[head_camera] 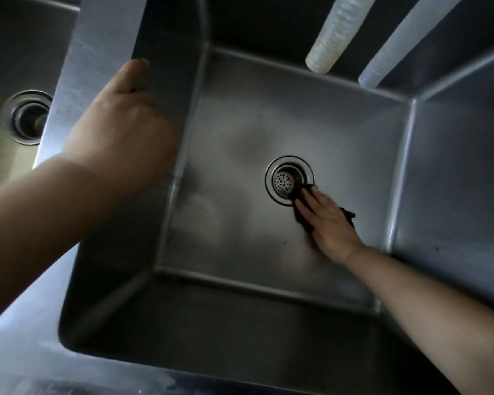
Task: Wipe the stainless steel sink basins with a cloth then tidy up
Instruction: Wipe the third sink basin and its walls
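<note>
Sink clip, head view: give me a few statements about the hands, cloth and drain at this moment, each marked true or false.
1. The right hand presses a dark cloth flat on the basin floor. True.
2. The cloth lies against the drain strainer. True.
3. The left hand holds a spray bottle. False: it rests on the divider between the basins and holds nothing visible.
4. Two pale hoses hang over the back of the basin. True.
5. The basin is full of water. False: the floor and drain lie bare.
</note>
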A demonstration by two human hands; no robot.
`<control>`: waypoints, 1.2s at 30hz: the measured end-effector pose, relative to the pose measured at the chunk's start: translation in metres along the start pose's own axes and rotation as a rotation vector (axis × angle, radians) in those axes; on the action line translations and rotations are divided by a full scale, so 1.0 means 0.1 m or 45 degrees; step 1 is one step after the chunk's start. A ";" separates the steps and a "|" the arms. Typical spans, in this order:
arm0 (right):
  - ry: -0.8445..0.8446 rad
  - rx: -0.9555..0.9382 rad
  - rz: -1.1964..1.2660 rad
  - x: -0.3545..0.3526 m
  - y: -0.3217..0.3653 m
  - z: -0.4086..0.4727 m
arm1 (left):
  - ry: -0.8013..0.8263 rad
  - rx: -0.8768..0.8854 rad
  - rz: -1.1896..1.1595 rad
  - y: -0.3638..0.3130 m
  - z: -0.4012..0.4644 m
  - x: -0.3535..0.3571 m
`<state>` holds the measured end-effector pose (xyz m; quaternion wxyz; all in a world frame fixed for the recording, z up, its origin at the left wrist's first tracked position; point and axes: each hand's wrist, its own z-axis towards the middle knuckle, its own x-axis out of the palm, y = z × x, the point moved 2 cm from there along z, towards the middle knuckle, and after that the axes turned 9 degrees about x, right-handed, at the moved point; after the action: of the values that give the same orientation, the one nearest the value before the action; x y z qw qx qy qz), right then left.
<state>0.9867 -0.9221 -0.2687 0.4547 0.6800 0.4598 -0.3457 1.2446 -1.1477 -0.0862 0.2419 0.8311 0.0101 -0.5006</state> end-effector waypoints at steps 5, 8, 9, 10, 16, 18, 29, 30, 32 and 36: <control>-0.120 0.166 -0.173 -0.11 -0.22 0.40 | -0.095 -0.009 -0.063 0.03 0.01 0.00; -0.175 0.310 -0.165 -0.15 -0.29 0.56 | -0.074 -0.014 -0.023 0.02 0.03 0.03; -0.184 0.336 -0.159 -0.14 -0.28 0.56 | -0.079 -0.014 -0.014 0.02 0.03 0.04; -0.190 0.348 -0.158 -0.12 -0.27 0.52 | -0.097 -0.012 -0.013 0.02 0.03 0.04; -0.107 0.116 -0.227 0.14 -0.07 -0.21 | -0.133 -0.017 0.025 0.02 0.03 0.09; -0.042 -0.136 -0.347 0.27 0.02 -0.37 | -0.142 -0.016 0.039 0.02 0.04 0.10; -0.107 -0.517 -0.337 0.28 0.73 0.39 | -0.193 0.040 -0.036 -0.01 0.05 0.17; -0.153 -0.370 -0.248 0.22 0.74 0.50 | -0.178 0.060 -0.037 -0.01 0.05 0.18; -0.204 -0.073 -0.076 0.12 0.72 0.63 | -0.124 0.144 -0.080 -0.02 0.04 0.14; -0.263 0.333 0.062 0.07 0.54 0.53 | 0.050 0.234 -0.136 -0.30 0.15 0.02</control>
<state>1.0368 -0.9788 -0.2768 0.4155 0.7052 0.3450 -0.4594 1.2256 -1.1277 -0.1049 0.1373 0.8579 0.0131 -0.4950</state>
